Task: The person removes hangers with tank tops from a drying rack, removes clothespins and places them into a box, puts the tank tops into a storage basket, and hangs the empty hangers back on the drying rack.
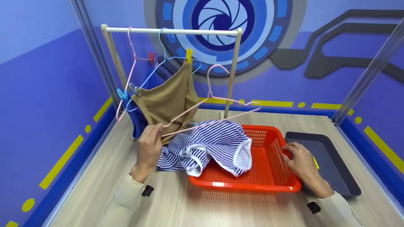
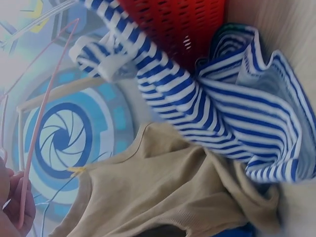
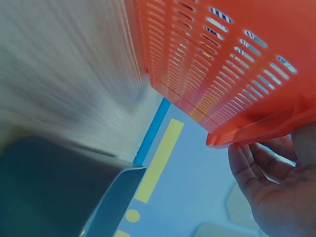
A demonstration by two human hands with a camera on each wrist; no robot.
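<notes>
Wood-grain tabletop (image 1: 167, 205) | left hand (image 1: 149, 146): fingers clamped on 1 pink hanger (image 1: 210, 94) – likely light, springy; hold at corner | right hand (image 1: 300, 160): fingers curled on red basket (image 1: 246, 188) – probably light, stiff; hold by rim

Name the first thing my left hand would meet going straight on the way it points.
Probably the brown garment hanging beyond your left hand, which holds a pink hanger; depth is hard to judge here.

Blue garment (image 1: 136, 122) mostly hidden behind brown garment (image 1: 169, 101), left of head view.
Left hand (image 2: 12, 210) and pink hanger (image 1: 210, 94) cropped, left wrist view's left edge; gray tray (image 3: 54, 187) cropped, right wrist view's lower left.
</notes>
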